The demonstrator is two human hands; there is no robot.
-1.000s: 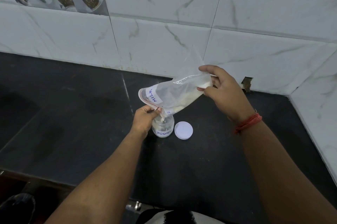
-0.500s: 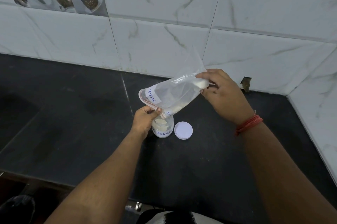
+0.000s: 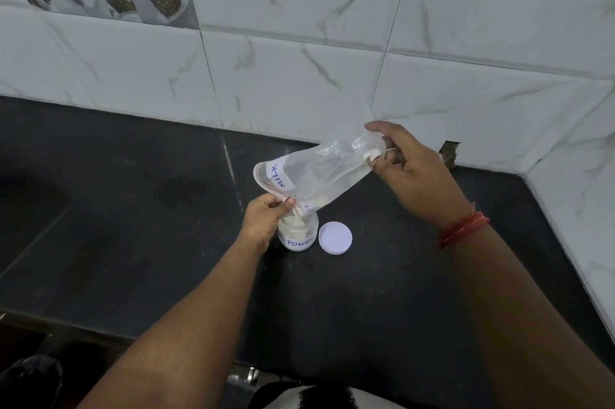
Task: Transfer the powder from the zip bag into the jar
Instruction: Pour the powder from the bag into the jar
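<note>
As bag slants: zip bag (image 3: 319, 172) axis runs from up-right of jar (image 3: 297, 232) down to its mouth.
L grip: left hand (image 3: 266, 219) pinched on bag mouth at jar.
R grip: right hand (image 3: 412, 169) pinching raised end.

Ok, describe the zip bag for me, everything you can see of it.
The zip bag is clear, thin plastic with a pinkish zip strip at its mouth and a white label reading MILK. It is held tilted, mouth down over the open jar, nearly empty, with a few pale lumps of powder inside. The left hand pinches the mouth at the jar; the right hand lifts the bottom end.
</note>
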